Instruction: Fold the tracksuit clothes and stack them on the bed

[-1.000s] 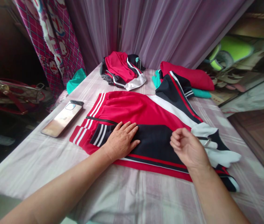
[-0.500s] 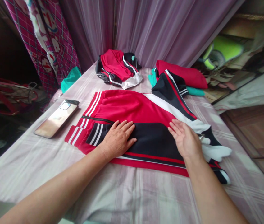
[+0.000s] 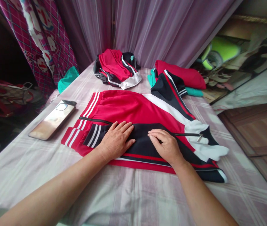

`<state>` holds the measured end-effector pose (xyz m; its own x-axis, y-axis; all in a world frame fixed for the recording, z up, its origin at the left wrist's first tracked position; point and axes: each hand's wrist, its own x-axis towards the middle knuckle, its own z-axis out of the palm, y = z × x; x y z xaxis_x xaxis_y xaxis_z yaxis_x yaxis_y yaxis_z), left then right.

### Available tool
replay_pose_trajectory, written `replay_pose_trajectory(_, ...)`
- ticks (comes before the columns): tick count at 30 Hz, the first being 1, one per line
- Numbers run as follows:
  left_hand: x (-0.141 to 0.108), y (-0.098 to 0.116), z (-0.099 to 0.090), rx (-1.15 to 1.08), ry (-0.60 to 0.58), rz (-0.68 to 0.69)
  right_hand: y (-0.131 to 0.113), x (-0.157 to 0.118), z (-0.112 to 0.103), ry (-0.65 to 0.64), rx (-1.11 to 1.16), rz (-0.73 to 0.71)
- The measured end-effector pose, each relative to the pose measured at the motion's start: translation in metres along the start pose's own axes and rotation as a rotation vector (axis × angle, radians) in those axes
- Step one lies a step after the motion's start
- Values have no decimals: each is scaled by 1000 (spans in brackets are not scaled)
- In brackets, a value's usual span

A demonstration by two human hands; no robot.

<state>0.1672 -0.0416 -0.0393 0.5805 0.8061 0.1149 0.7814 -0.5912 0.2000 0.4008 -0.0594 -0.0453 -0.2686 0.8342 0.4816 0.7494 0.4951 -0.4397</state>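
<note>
A red, black and white zip-up tracksuit jacket (image 3: 128,106) lies spread on the cloth-covered surface. One black sleeve is folded across its front, its striped cuff toward the hem. My left hand (image 3: 117,138) rests flat and open on this sleeve near the cuff, fingers slightly spread. Farther right along the same sleeve is my right hand (image 3: 166,146), loosely curved, its fingertips at the black fabric with no cloth visibly gripped. A zipper pull (image 3: 199,137) shows near the white collar. The other sleeve (image 3: 171,89) stretches away toward the back.
A phone (image 3: 53,121) lies left of the jacket. Behind are a crumpled red-and-black garment (image 3: 117,67) and a folded red bundle (image 3: 180,73) with teal cloth. Teal fabric (image 3: 68,79) hangs at the left edge. Purple curtains (image 3: 143,31) close off the back.
My right hand has moved left along the folded sleeve and its fingers have curved, uncovering the zipper near the collar. My left hand stays in place on the sleeve.
</note>
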Motion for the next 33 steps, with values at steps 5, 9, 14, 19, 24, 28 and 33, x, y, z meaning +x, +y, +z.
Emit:
replay_pose_trajectory(5, 1, 0, 2, 10, 16, 3, 4, -1, 3, -2, -104, -12)
replay_pose_trajectory(9, 0, 0, 0, 19, 55, 11, 4, -3, 4, -12, -157, -35)
replay_pose_trajectory(14, -8, 3, -16, 5, 195, 145, 5, -3, 4, -12, -163, -64)
replay_pose_trajectory(19, -12, -3, -15, 34, 73, 56, 7, -4, 6, 7, -151, -64)
replay_pose_trajectory(24, -11, -18, -13, 26, -9, 18, 7, -4, 7, 16, -137, -68)
replay_pose_trajectory(28, -9, -37, -21, -47, -50, 58, 7, -4, 7, 19, -132, -67)
replay_pose_trajectory(33, -7, -52, -22, -97, -22, 22, 8, -4, 7, 40, -138, -104)
